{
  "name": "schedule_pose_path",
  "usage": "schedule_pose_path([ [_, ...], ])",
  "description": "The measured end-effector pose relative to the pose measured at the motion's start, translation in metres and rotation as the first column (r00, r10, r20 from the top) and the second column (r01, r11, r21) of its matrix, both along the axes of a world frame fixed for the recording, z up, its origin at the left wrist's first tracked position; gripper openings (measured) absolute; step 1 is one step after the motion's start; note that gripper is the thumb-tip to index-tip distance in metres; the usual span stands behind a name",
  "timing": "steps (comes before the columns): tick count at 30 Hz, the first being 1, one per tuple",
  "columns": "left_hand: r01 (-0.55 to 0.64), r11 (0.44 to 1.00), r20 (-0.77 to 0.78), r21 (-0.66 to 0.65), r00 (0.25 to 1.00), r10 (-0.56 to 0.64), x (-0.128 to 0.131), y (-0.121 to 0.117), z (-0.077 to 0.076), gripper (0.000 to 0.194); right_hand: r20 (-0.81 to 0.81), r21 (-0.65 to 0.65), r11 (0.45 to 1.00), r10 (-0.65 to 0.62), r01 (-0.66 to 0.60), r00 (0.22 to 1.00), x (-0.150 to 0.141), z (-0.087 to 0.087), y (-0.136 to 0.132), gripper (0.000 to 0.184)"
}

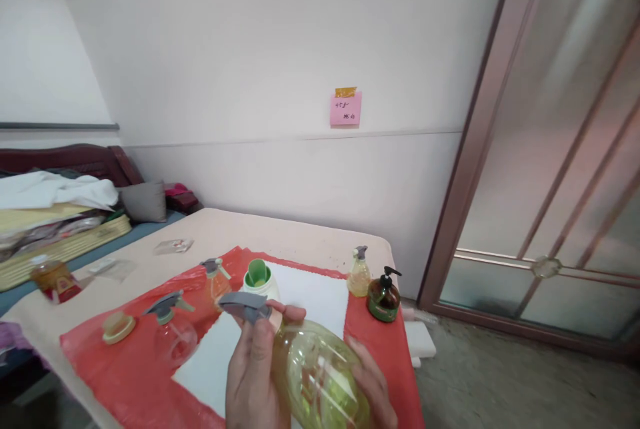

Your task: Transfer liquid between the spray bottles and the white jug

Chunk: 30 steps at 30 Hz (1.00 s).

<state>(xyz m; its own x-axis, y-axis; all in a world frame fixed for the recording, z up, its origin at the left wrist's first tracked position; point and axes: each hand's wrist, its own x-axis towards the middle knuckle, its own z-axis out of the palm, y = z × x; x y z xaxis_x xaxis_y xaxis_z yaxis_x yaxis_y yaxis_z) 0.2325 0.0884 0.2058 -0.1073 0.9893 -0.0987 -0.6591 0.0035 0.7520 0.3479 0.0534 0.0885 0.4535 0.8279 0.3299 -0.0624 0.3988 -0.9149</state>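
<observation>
"What do I have from the left?"
"On the counter (300, 228) I see an amber bottle (55, 279); then, on the red sheet (107, 382), a round tan object (119, 327), a clear spray bottle (175, 341) and an orange spray bottle (216, 282). Next comes a white container (268, 291) with a green top."

"And the hands?"
"My left hand (254, 376) has its fingers closed round the neck of the yellow spray bottle (323, 369), just under the grey trigger head (245, 306). The bottle tilts in front of me above the sheets, head to the left. My right hand (373, 382) curves its fingers against the body's right side; I can't tell how far they reach underneath."

"Further right?"
"A smaller spray bottle (359, 276), and just beside it a dark pump bottle (384, 299)."
</observation>
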Motion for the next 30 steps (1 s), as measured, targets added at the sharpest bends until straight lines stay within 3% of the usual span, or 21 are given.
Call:
schedule_pose_path([
  [4,0.066,0.998,-0.106,0.023,0.992,-0.063,-0.014,0.002,0.003,0.047,-0.198,-0.104,0.953,0.26,-0.284,0.945,-0.002,0.006,0.013,0.06],
  [6,0.097,0.995,-0.152,0.019,0.984,-0.093,-0.017,0.002,0.005,0.044,-0.312,-0.085,0.888,0.408,-0.453,0.858,-0.005,0.015,0.016,0.063],
  [8,0.081,0.997,-0.167,0.0,0.983,-0.08,-0.017,0.002,0.006,0.044,-0.318,-0.039,0.86,0.473,-0.51,0.822,-0.008,0.023,0.015,0.061],
  [12,-0.035,0.999,-0.143,0.016,0.989,0.037,-0.017,0.01,0.002,0.048,-0.24,-0.021,0.891,0.437,-0.454,0.867,-0.014,0.027,0.01,0.065],
  [17,-0.275,0.947,-0.002,0.165,0.96,0.28,-0.04,0.023,0.01,0.037,-0.116,0.018,0.98,0.2,-0.2,0.973,-0.01,0.016,0.009,0.075],
  [22,-0.496,0.855,0.022,0.149,0.866,0.499,-0.076,0.018,0.032,0.031,-0.092,-0.049,0.97,0.233,-0.238,0.968,0.0,0.015,0.018,0.075],
  [26,-0.624,0.765,0.034,0.161,0.778,0.627,-0.091,0.02,0.034,0.027,-0.013,-0.056,0.982,0.18,-0.18,0.984,0.005,0.035,0.037,0.07],
  [30,-0.565,0.801,-0.026,0.197,0.814,0.58,-0.096,0.03,0.02,0.03,0.078,-0.125,0.977,0.186,-0.176,0.979,0.002,0.068,0.056,0.07],
])
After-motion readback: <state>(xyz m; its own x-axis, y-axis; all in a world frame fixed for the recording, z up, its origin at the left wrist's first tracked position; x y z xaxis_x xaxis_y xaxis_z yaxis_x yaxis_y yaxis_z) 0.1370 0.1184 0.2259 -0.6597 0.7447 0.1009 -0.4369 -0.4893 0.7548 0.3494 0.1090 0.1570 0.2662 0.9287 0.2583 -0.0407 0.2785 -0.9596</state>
